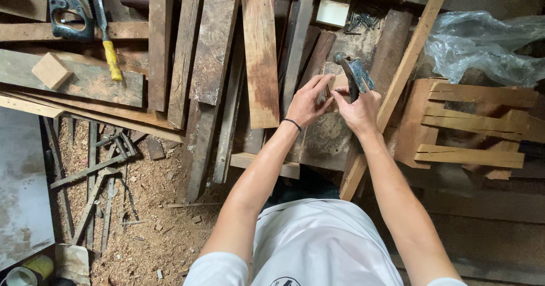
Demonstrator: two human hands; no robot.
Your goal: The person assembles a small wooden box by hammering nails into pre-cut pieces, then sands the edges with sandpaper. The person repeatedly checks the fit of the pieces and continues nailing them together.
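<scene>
White shirt (318, 240) fills the bottom of the view, both bare forearms reaching out to a small wood block (339, 83) on the worn bench board (332, 132). Left hand (309, 101) pinches the block's near-left edge, fingers closed on it. Right hand (359, 109), just right of the block, is clamped round a claw hammer (355, 76), head tipped over the block. Looks like the positioning step; next calls for steadying the block. Loose nails (363, 20) lie beyond it, a handsaw (68, 10) far left.
</scene>
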